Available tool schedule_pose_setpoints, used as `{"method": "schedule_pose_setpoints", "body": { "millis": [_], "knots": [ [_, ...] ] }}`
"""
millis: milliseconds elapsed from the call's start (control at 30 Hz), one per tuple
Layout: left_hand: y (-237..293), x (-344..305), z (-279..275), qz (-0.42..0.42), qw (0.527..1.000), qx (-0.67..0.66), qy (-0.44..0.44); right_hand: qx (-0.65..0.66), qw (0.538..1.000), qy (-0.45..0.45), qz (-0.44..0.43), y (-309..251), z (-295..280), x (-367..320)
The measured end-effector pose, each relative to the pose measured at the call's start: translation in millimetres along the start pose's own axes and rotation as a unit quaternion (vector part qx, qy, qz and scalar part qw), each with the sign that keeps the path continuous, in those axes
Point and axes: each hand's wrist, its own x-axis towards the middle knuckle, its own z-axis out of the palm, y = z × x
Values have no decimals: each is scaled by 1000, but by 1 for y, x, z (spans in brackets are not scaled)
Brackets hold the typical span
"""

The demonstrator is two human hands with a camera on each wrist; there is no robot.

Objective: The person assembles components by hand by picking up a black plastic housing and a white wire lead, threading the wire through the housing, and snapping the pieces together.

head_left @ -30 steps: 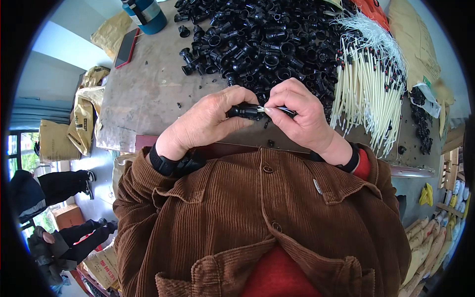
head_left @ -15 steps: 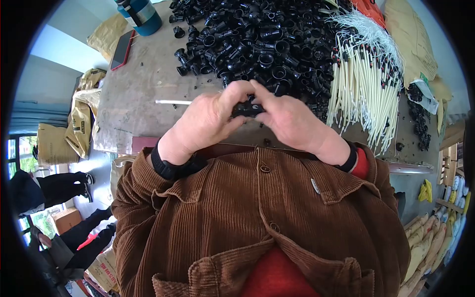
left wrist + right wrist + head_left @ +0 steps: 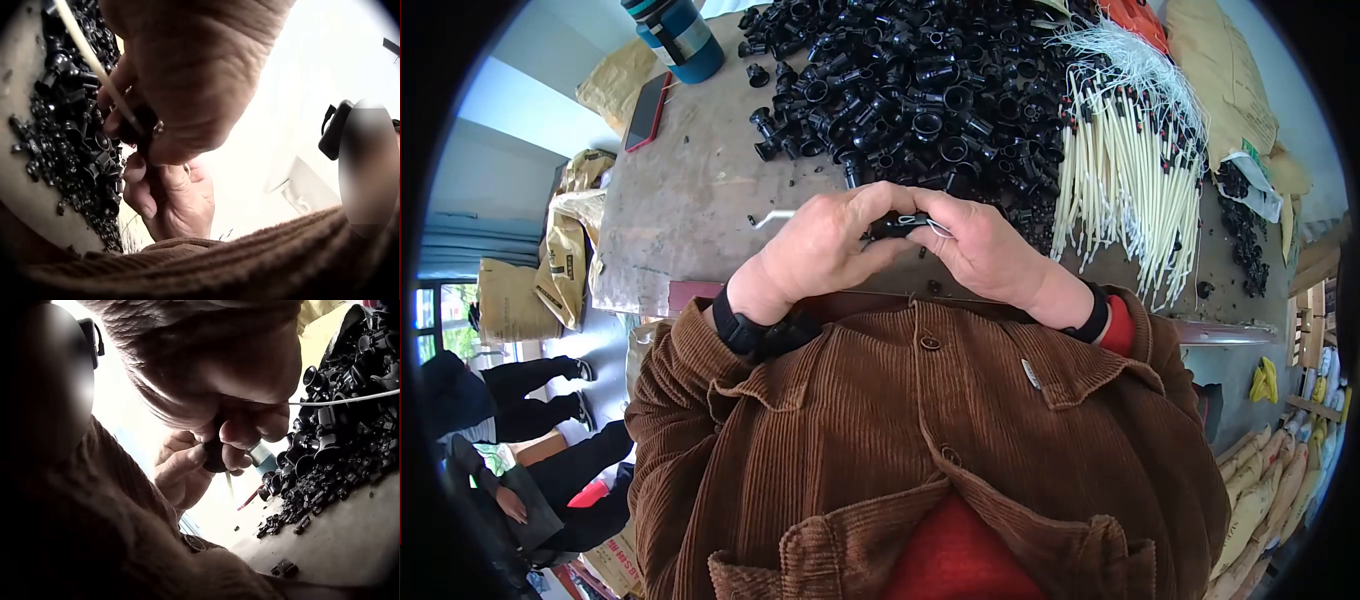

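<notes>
In front of the chest, both hands work on one small black plastic fitting (image 3: 890, 226). My left hand (image 3: 825, 240) curls its fingers and thumb round its left part. My right hand (image 3: 980, 245) pinches its other end, fingertips close to those of the left. A thin white cord (image 3: 938, 228) loops out beside the right fingers. Past the back of the left hand pokes a pale tube (image 3: 775, 216); in the left wrist view this cream tube (image 3: 94, 62) runs down into the dark part between the fingers. Much of the fitting is hidden by the hands.
Beyond the hands, a big heap of black plastic fittings (image 3: 930, 90) covers the table (image 3: 670, 210). A bundle of cream tubes with white strings (image 3: 1130, 180) lies at its right. A phone (image 3: 647, 112) and a blue bottle (image 3: 685, 45) are at the far left.
The right hand has left the white end it pinched and closed in on the fitting beside the left. A pale tube has appeared behind the left hand, and a cord loop by the right.
</notes>
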Motion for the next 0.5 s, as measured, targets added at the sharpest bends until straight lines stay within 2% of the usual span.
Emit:
{"method": "schedule_pose_setpoints", "body": {
  "millis": [100,300,400,500],
  "knots": [
    [-6,-3,-3,30,1000,1,0,-3,999,-16,29,2,2,-3],
    [-10,-3,-4,-7,996,54,-69,1,998,-41,42,1,2,-4],
    [-6,0,-2,-10,992,94,-84,9,999,-14,49,1,6,-5],
    [10,1,3,86,944,306,-91,21,997,-27,74,1,3,-4]
  ]
}}
